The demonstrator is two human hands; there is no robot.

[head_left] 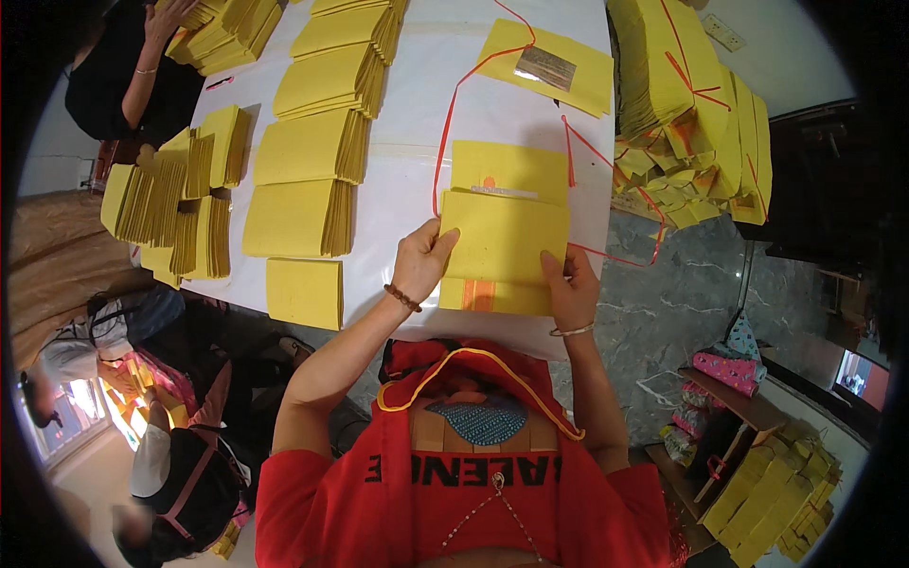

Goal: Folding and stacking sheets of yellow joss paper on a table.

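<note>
Far left, at ten o'clock, a co-worker (pixel 104 90) in black had a bare arm up by the yellow stacks, while another person (pixel 194 488) in dark clothing filled eight o'clock. Between nine and ten, folded paper stacks (pixel 147 208) crowded the edge of the white table (pixel 407 95). Then came the long row of yellow packs (pixel 308 147), running from eleven right round to nine!

And here was the action, close to the centre: the left hand (pixel 421 260), narrow grip, thumb on top, pinched the left edge of a yellow paper (pixel 507 232). A red string (pixel 448 142) ran from twelve o'clock to just beside that hand. Panels with orange print peeked out at the paper's twelve and six; perhaps all one folded piece, the layers being hard to read. A patched sheet (pixel 592 80) lay at one o'clock. On the paper's four o'clock, the right hand (pixel 573 293) gripped too, thumb on the face, fingers curled at the edge. At two, tall bundles (pixel 672 57) bore red ties; towards four, a pink roll (pixel 724 372)!
</note>
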